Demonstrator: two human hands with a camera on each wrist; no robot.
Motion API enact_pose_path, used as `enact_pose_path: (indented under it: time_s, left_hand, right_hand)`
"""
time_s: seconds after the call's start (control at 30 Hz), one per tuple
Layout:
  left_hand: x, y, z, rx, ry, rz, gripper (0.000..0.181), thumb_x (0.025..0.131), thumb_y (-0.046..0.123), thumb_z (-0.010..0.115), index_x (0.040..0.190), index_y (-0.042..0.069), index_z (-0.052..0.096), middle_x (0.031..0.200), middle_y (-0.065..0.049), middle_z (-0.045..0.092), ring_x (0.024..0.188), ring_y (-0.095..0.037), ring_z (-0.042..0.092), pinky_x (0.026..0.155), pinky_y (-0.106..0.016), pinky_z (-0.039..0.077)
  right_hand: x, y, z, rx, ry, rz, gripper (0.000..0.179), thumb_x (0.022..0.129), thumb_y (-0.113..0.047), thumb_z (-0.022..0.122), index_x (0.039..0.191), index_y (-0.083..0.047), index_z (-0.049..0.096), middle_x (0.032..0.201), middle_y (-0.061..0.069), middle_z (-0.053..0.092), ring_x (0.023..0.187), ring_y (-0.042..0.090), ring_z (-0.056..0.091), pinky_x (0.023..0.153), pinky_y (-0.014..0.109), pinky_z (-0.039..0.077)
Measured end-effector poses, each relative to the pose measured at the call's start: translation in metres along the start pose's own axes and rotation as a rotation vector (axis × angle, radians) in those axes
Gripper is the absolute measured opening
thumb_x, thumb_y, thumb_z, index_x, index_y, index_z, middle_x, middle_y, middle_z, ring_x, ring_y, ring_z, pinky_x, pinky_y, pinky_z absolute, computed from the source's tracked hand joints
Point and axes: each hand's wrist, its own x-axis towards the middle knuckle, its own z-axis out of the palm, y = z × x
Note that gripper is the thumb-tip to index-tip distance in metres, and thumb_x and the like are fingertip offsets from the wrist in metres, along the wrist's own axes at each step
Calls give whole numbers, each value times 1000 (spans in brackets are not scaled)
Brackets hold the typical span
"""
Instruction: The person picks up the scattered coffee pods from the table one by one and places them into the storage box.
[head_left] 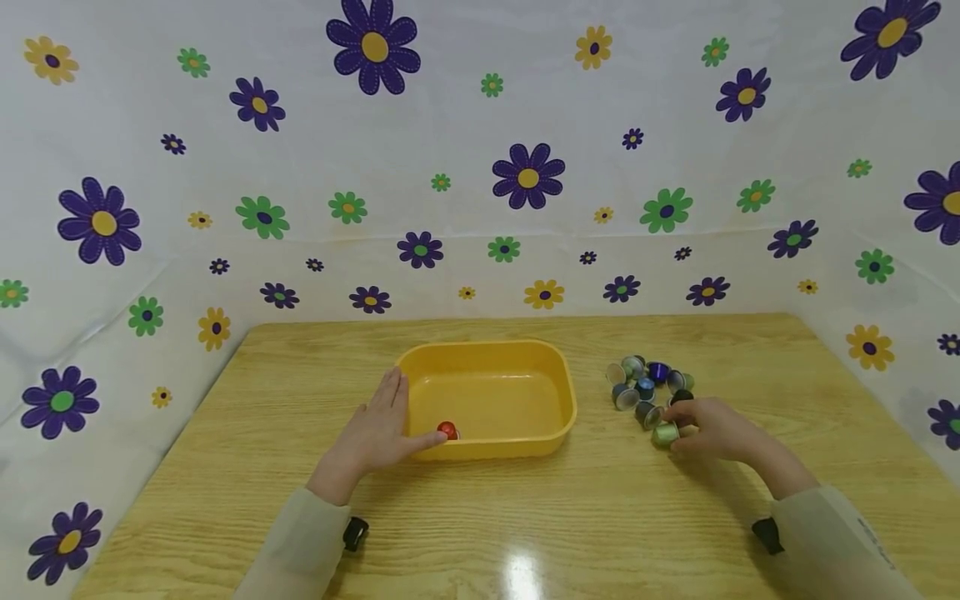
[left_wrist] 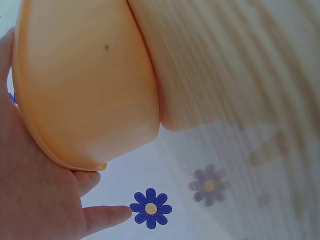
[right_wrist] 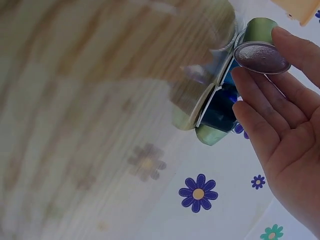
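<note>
A yellow plastic tub (head_left: 487, 448) stands on the wooden table, and a red coffee capsule (head_left: 447, 429) lies inside its front left corner. My left hand (head_left: 381, 429) rests along the tub's left side with straight fingers; its thumb reaches over the front rim beside the red capsule. In the left wrist view, the palm lies against the rim of the tub (left_wrist: 95, 90). At the right, my right hand (head_left: 712, 429) pinches a light green coffee capsule (head_left: 664, 434) between thumb and fingers. The right wrist view shows the silver lid of this green capsule (right_wrist: 262, 57) between thumb and fingertips.
Several other coffee capsules (head_left: 646, 387), blue, dark, green and silver, lie in a loose cluster just beyond my right hand. A white cloth with printed flowers (head_left: 465, 208) hangs behind the table (head_left: 480, 533) and at both sides.
</note>
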Motion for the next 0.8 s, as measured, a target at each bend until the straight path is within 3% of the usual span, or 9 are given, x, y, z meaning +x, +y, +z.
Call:
enact_pose_path:
  time_s: [0.47,0.8]
  left_hand:
    - [1,1,2,-7,4,6,110,73,73,41,138,-8,6,145,-20,-3,132,-31,-1,96,-60,16]
    - [1,-1,2,-1,8,6,111,72,75,39,138,-8,6,145,-20,-2,132,-31,0,97,-59,16]
  right_hand:
    - [2,-5,-7,-21,82,-85,31,74,-8,69,100,6,61,96,16,62,87,33,59,74,44,47]
    - [8,-32,-6,-70,86,-68,30,76,-11,68,102,2,61,97,11,62,90,31,57,75,44,46]
